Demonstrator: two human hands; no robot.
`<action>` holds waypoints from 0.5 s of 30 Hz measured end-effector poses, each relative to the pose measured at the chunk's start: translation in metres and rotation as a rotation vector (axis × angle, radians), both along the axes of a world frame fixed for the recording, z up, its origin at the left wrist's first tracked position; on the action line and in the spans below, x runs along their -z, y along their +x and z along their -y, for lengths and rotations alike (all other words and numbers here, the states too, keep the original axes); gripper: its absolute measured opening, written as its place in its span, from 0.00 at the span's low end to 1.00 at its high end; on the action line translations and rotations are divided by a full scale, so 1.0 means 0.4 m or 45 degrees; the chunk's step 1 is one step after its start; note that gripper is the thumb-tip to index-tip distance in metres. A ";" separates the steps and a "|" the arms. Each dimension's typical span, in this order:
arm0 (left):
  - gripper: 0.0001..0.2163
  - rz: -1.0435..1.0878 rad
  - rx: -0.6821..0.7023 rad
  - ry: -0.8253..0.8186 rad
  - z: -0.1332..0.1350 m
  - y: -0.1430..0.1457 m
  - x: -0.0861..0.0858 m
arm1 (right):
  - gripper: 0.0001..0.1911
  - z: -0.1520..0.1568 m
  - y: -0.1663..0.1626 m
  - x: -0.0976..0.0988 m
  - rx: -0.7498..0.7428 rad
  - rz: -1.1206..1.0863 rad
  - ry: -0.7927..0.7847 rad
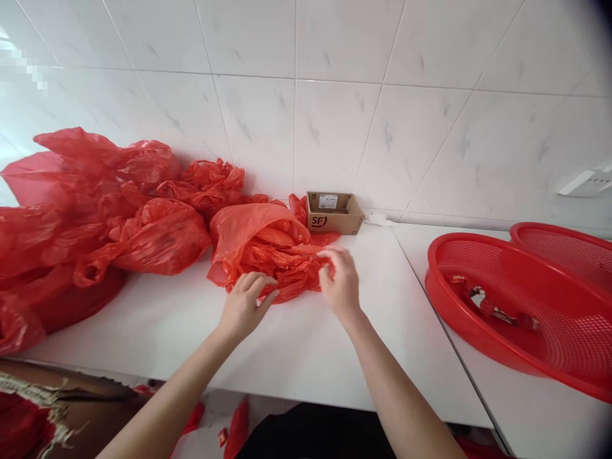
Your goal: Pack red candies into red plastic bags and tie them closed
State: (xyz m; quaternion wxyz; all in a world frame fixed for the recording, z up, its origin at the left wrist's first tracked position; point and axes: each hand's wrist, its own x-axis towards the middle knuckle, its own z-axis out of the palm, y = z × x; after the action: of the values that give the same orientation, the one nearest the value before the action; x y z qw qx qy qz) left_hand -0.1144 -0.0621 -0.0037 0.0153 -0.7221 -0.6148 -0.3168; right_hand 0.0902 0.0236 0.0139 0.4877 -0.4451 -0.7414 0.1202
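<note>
A crumpled red plastic bag [262,245] lies on the white counter [306,344] in front of me. My left hand [246,306] rests at its near left edge, fingers curled and pinching the plastic. At the bag's right side, my right hand [340,284] has its fingers closed on a fold of the same bag.
A heap of more red plastic bags [95,204] fills the counter's left side. A small open cardboard box [333,213] stands against the tiled wall. Two red mesh baskets [516,306] sit at right, the nearer one holding a few small wrapped items [488,303].
</note>
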 end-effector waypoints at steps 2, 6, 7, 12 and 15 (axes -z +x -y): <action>0.11 -0.074 0.099 -0.010 -0.005 0.044 0.014 | 0.19 0.005 -0.032 0.009 -0.165 0.169 -0.062; 0.16 -0.206 0.191 -0.075 -0.025 0.097 0.055 | 0.06 0.001 -0.066 0.041 -0.182 0.273 -0.260; 0.17 -0.225 0.179 -0.090 -0.033 0.100 0.063 | 0.04 0.002 -0.065 0.040 -0.191 0.240 -0.270; 0.13 -0.233 0.049 -0.157 -0.098 0.058 0.073 | 0.11 0.009 -0.006 -0.037 -0.224 -0.573 -0.380; 0.14 -0.182 -0.046 -0.170 -0.147 0.011 0.055 | 0.14 -0.002 0.068 -0.091 -0.158 -1.111 -0.477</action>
State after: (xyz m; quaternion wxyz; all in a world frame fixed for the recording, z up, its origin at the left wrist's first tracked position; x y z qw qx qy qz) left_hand -0.1101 -0.0032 -0.0257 0.0165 -0.7310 -0.6449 -0.2225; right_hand 0.1175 0.0244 0.0501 0.6568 -0.3882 -0.4581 0.4561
